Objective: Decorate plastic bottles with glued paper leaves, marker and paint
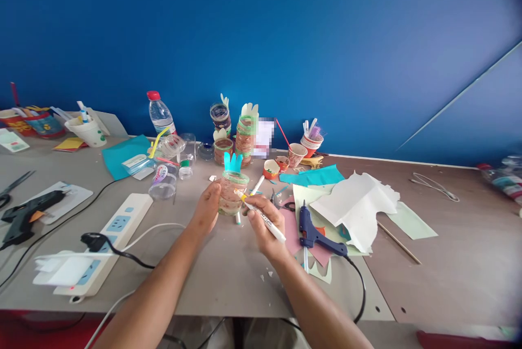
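Observation:
A small clear jar with a green band and a teal paper crown stands on the grey table. My left hand is wrapped round its left side and holds it upright. My right hand grips a white marker like a pen, with its yellow tip touching the jar's right side. Another white marker lies just behind the jar.
A blue glue gun lies right of my right hand on paper scraps, beside white sheets. A white power strip and a black glue gun are on the left. Decorated jars, paper cups and a water bottle stand behind.

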Available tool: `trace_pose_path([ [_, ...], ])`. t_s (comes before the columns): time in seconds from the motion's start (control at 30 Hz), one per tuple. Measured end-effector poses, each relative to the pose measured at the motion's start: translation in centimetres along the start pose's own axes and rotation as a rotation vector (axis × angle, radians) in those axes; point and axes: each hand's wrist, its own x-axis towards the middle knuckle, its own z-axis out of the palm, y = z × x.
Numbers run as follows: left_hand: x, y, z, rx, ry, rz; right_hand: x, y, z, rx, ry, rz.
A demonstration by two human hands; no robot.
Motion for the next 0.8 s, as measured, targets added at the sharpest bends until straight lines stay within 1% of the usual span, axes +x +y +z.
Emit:
trace_pose_path([
  [0.07, 0.0, -0.1, 0.1, 0.035, 0.017, 0.036, 0.0, 0.0, 0.1, -0.005, -0.009, -0.044],
  [0.13, 0.0, -0.1, 0.2, 0.063, 0.040, 0.067, 0.0, 0.1, 0.3, -0.009, 0.000, -0.054],
  [0.3, -0.1, -0.2, 0.1, 0.115, 0.116, 0.094, -0.1, 0.3, 0.4, -0.094, -0.012, 0.028],
  [0.5, 0.0, -0.5, -0.3, 0.167, 0.146, 0.090, -0.1, 0.5, 0.5, -0.161, 0.007, 0.068],
  [0.8, 0.0, -0.4, -0.2, 0.152, 0.135, 0.094, -0.3, 1.0, 1.0, -0.139, 0.060, 0.081],
])
